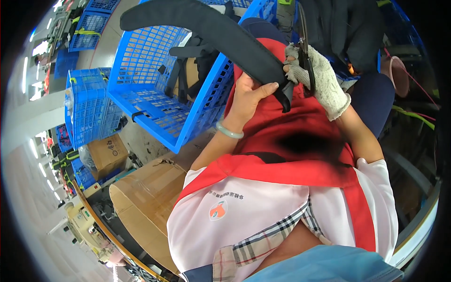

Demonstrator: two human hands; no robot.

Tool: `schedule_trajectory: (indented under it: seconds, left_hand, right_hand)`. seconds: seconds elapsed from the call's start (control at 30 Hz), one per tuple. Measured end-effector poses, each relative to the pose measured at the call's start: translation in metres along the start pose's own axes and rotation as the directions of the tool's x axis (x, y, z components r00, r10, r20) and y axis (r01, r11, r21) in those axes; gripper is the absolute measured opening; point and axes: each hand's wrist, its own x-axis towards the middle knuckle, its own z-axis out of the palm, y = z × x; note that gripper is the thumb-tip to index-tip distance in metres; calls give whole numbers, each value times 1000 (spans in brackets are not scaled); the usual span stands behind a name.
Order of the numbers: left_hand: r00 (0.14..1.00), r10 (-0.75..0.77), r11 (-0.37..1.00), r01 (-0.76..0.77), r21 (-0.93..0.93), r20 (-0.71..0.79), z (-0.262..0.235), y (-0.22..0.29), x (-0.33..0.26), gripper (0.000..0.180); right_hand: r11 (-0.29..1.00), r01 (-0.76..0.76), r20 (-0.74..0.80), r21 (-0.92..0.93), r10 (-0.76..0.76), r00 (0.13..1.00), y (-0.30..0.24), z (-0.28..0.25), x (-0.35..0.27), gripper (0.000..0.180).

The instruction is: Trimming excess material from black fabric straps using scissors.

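A long, curved black padded strap [211, 32] reaches from the upper left down to my hands. My bare left hand [246, 99], with a pale bangle at the wrist, grips its lower end between thumb and fingers. On my right hand [319, 79] is a white knitted glove that leaves the fingertips bare. Those fingertips pinch the same end of the strap from the right, where a short black tail hangs down. A slim dark metal tool [305, 51] stands upright against the glove; whether my right hand holds it I cannot tell.
Left of my knees is a blue plastic crate [157, 123] with black strap pieces inside. More blue crates [89, 105] are stacked farther left, above a cardboard box [107, 152]. A large curved cardboard sheet [150, 195] lies beside my left elbow. Black padded pieces [350, 26] hang at the upper right.
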Motion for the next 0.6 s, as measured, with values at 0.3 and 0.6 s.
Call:
schedule_trajectory:
  seconds: [0.3,0.6]
  left_hand:
    - [999,-4,994,8,-109,34,17,11,27,37]
    - [997,-61,995,64,-73,42,0,8,19,33]
  right_hand:
    - [822,-17,-1,-570,20,1000,-8,-28,-20,24]
    - [891,-80,-119,-446,29,992,-7,-28,-44,26]
